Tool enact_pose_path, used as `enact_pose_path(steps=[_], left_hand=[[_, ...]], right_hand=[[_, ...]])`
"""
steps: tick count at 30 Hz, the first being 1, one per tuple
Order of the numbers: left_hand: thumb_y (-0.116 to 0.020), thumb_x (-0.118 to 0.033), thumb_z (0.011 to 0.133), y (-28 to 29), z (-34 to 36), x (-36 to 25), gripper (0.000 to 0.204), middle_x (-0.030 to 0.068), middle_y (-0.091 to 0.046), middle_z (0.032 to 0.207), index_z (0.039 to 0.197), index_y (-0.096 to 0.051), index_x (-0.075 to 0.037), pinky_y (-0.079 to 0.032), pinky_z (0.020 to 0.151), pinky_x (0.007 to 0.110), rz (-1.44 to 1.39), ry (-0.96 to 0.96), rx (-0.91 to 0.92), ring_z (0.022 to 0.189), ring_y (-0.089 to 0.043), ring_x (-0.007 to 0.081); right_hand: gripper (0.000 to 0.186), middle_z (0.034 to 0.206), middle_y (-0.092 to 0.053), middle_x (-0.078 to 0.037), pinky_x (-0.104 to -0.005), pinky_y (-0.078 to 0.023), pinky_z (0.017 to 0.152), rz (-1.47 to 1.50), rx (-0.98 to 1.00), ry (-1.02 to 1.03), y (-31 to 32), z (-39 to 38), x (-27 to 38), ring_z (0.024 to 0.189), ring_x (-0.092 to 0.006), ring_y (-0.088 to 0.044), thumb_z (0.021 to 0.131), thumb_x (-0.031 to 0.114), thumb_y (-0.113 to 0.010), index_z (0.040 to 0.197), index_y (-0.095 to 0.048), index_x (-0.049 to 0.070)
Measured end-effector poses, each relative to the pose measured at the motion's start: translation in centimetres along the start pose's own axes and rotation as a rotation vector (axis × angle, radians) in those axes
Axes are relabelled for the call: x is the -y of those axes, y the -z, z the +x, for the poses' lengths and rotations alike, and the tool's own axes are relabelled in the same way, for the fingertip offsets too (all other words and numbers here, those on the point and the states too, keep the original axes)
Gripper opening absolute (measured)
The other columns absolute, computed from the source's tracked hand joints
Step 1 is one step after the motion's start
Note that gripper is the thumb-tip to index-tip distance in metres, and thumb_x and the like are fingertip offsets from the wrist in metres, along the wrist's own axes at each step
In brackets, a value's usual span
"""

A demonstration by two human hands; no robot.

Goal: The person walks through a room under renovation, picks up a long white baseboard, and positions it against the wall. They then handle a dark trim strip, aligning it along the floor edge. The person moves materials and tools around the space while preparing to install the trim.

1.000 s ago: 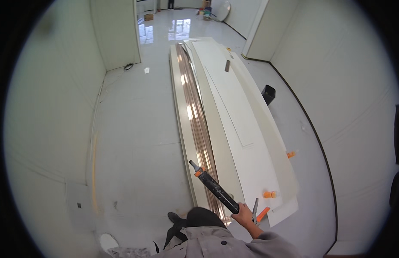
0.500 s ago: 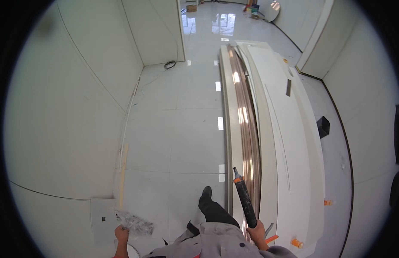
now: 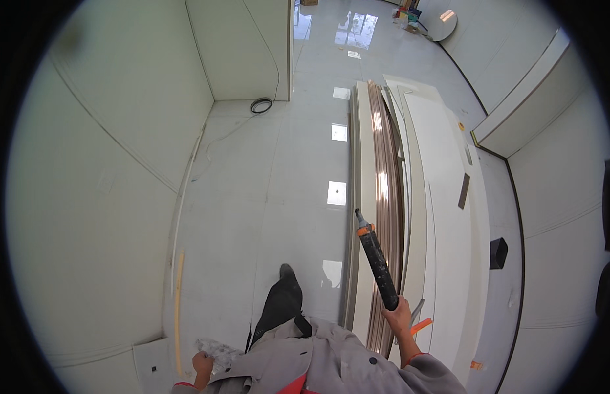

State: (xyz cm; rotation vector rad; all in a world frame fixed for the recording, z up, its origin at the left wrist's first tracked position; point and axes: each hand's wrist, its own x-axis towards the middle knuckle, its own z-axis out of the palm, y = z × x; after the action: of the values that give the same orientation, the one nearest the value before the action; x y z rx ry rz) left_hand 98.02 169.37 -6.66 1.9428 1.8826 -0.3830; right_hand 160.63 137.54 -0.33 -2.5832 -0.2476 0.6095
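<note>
A right hand (image 3: pixel 398 318) grips a caulking gun (image 3: pixel 380 269), apparently mid-carry, its nozzle (image 3: pixel 361 220) likely needing clearance next. Left hand (image 3: pixel 202 362) curled; contents unclear.

Bright, even, cool-white light; shadows v. soft. Glossy tile floor (image 3: pixel 233 230) mirrors windows up top, plus white rect. glare patches mid-frame. Bronze metal strips (image 3: pixel 384 157) have near-blown highlights approx. halfway along; warm glint on round disc (image 3: pixel 438 27), upper R. Caulking gun (image 3: pixel 379 272) fairly sharp; clear plastic (image 3: pixel 221 353), lower L, soft. Fisheye distortion: L wall (image 3: pixel 121 203) lines bow, corners black. Far-end clutter (image 3: pixel 407 16) small/indistinct.
</note>
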Motion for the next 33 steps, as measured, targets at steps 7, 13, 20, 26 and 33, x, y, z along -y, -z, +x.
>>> enact_pose_path(steps=[7, 13, 20, 26, 33], left_hand=[[-0.074, -0.018, 0.058, 15.8, 21.2, -23.0, 0.024, 0.0203, -0.062, 0.068, 0.066, -0.060, -0.001, -0.047, 0.062, 0.047, 0.000, -0.142, -0.094, 0.066, -0.061, 0.0397], [-0.070, -0.010, 0.061, 25.2, 36.8, -43.0, 0.025, 0.0197, -0.054, 0.061, 0.064, -0.049, 0.003, -0.041, 0.057, 0.045, -0.207, -0.274, -0.307, 0.058, -0.053, 0.0383], [-0.067, -0.003, 0.060, 27.9, 48.5, -61.5, 0.027, 0.0147, -0.045, 0.050, 0.056, -0.041, 0.001, -0.040, 0.051, 0.042, -0.185, -0.252, -0.269, 0.047, -0.049, 0.0249], [-0.063, -0.035, 0.082, 26.4, 56.9, -71.7, 0.035, 0.0245, -0.066, 0.084, 0.089, -0.065, -0.001, -0.047, 0.072, 0.052, 0.107, -0.403, 0.022, 0.079, -0.059, 0.0465], [-0.063, -0.034, 0.081, 25.3, 67.0, -92.7, 0.031, 0.0211, -0.064, 0.081, 0.084, -0.064, -0.003, -0.046, 0.073, 0.051, 0.188, -0.426, 0.163, 0.079, -0.057, 0.0459]], right_hand=[[0.055, 0.109, -0.060, -0.017, -0.0446, -0.049, 0.089, 0.005, -0.021, 0.011, 4.8, 16.2, 15.2, 0.104, -0.0370, -0.058, 0.064, 0.025, -0.074, 0.113, -0.058, 0.006], [0.058, 0.103, -0.064, -0.021, -0.0450, -0.050, 0.087, 0.076, 0.079, -0.062, 5.6, 33.3, 24.1, 0.100, -0.0383, -0.062, 0.062, 0.027, -0.075, 0.112, -0.060, 0.002], [0.056, 0.101, -0.063, -0.019, -0.0449, -0.050, 0.085, 0.074, -0.004, -0.024, 5.8, 57.3, 33.9, 0.098, -0.0377, -0.062, 0.062, 0.031, -0.073, 0.110, -0.061, 0.004], [0.055, 0.103, -0.061, -0.018, -0.0453, -0.050, 0.086, 0.091, -0.062, -0.057, 9.9, 74.7, 38.7, 0.101, -0.0369, -0.060, 0.064, 0.032, -0.074, 0.110, -0.060, 0.005], [0.054, 0.105, -0.062, -0.018, -0.0468, -0.050, 0.085, 0.014, -0.136, -0.226, 14.3, 91.9, 38.0, 0.100, -0.0378, -0.060, 0.063, 0.030, -0.076, 0.107, -0.059, 0.005]])
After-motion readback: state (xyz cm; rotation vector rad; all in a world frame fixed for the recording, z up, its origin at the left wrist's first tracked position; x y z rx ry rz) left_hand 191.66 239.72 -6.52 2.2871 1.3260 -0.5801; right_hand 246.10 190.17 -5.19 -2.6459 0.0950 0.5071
